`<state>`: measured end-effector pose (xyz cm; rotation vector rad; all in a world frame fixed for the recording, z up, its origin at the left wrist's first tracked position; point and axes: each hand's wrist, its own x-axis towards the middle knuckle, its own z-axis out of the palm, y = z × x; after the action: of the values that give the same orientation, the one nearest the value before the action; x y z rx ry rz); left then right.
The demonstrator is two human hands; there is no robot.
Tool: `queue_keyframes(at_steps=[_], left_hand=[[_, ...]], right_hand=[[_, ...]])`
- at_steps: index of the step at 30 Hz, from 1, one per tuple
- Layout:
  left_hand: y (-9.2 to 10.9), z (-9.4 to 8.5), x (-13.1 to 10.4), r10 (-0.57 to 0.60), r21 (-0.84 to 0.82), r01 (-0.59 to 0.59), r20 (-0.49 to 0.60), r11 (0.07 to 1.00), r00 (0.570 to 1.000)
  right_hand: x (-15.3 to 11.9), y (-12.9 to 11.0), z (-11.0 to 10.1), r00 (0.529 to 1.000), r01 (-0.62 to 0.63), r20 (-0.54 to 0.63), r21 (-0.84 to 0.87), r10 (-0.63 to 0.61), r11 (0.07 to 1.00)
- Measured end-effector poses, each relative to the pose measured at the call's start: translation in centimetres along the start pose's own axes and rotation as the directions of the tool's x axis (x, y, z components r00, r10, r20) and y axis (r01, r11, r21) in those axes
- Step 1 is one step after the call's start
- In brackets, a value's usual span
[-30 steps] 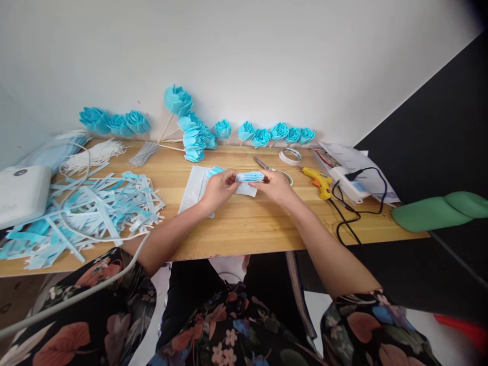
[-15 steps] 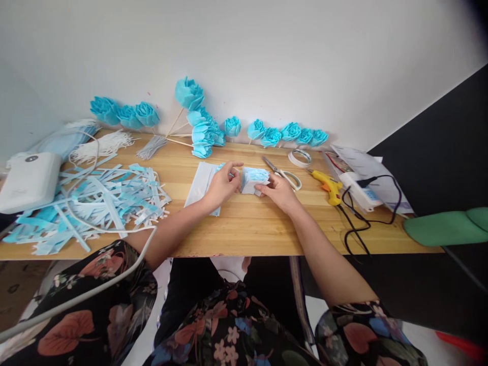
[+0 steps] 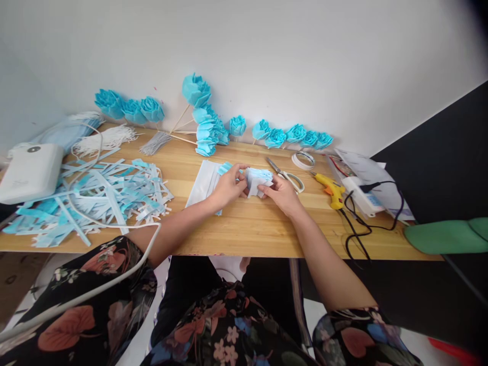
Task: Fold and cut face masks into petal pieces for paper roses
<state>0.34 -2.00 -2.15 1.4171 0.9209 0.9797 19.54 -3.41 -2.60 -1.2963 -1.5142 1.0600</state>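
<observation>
A small layered stack of pale blue and white fabric pieces (image 3: 259, 181) is held just above the wooden table. My right hand (image 3: 281, 194) grips its right side, thumb in front and fingers behind. At the stack's left edge, my left hand (image 3: 231, 187) has its fingers closed on the fabric. Flat on the table left of the stack lies a white and blue mask sheet (image 3: 202, 184), partly covered by my left hand. A small bright blue piece (image 3: 224, 168) rests on that sheet.
Cut strips (image 3: 110, 195) are heaped at left beside a white device (image 3: 30, 173) with a cable. Blue fabric flowers (image 3: 207, 129) line the wall. Scissors (image 3: 285, 175), a tape roll (image 3: 303, 160), a yellow glue gun (image 3: 331, 190) and a power strip (image 3: 362, 197) lie to the right.
My left hand has moved right and closed on the stack's left edge. The stack's front pieces now hang more spread out. The whole view has shifted slightly.
</observation>
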Motion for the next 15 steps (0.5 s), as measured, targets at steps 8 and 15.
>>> queue_keyframes(at_steps=[8,15], left_hand=[[0.6,-0.1,-0.3,0.187,0.134,-0.182,-0.024,0.974,0.982],[0.4,0.6,-0.4,0.126,0.273,-0.116,-0.02,0.955,0.992]], right_hand=[[-0.3,-0.2,0.4,0.999,-0.006,-0.05,0.09,0.011,0.996],[-0.4,-0.1,0.8,0.999,-0.052,0.009,0.133,0.051,0.99]])
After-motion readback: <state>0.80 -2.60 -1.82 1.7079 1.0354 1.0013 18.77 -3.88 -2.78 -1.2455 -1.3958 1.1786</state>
